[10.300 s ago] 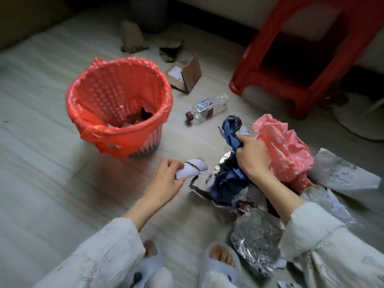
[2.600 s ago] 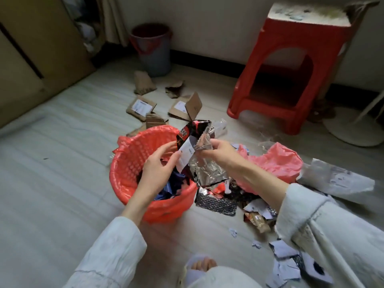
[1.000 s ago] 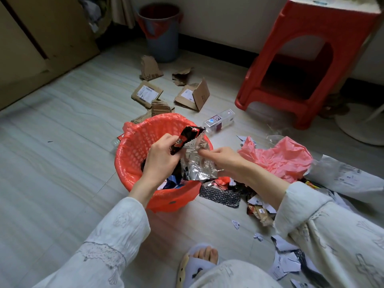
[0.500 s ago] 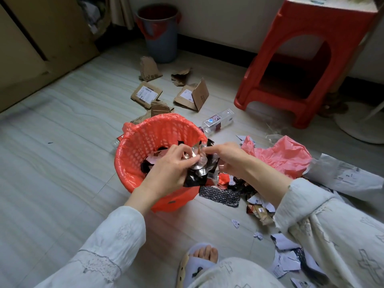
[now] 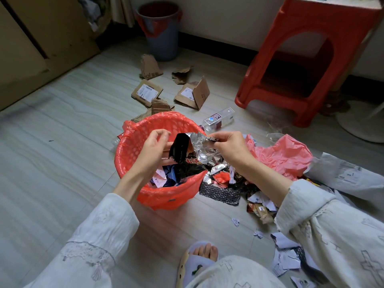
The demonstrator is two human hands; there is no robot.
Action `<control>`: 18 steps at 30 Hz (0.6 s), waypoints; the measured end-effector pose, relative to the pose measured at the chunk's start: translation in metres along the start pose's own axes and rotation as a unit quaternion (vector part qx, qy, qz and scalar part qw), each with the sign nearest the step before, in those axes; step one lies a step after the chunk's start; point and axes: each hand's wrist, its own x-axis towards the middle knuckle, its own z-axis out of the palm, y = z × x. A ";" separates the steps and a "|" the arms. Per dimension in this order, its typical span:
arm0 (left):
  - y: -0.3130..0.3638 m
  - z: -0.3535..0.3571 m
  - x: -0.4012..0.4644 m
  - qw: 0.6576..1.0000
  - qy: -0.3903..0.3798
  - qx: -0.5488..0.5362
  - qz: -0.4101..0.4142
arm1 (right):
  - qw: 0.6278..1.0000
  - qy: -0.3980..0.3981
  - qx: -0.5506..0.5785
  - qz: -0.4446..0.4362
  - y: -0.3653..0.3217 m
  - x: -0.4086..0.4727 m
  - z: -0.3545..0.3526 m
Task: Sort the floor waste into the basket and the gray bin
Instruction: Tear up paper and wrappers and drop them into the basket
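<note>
The basket (image 5: 133, 154) stands left of the wrapper pile (image 5: 230, 183); cardboard (image 5: 193, 94) and bin (image 5: 161, 28) lie behind.

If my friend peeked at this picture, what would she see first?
Probably the bright red basket in the middle of the floor, already partly full of scraps. Right above it, the right hand pinches a shiny foil wrapper, while the left hand is beside it. Next she'd spot the big red stool at the back right and the pink bag in the litter on the right.
</note>
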 end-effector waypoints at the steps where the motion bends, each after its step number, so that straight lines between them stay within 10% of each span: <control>1: 0.000 0.000 -0.001 1.000 -0.014 0.014 0.001 | 1.000 0.009 -0.009 -0.005 0.000 0.000 0.001; 12: 0.008 0.008 -0.002 0.976 -0.130 0.171 -0.033 | 0.998 0.000 -0.019 -0.054 -0.002 -0.009 0.005; 18: 0.002 0.012 0.005 0.947 -0.027 0.311 0.075 | 0.997 -0.028 -0.005 -0.070 -0.002 -0.015 0.014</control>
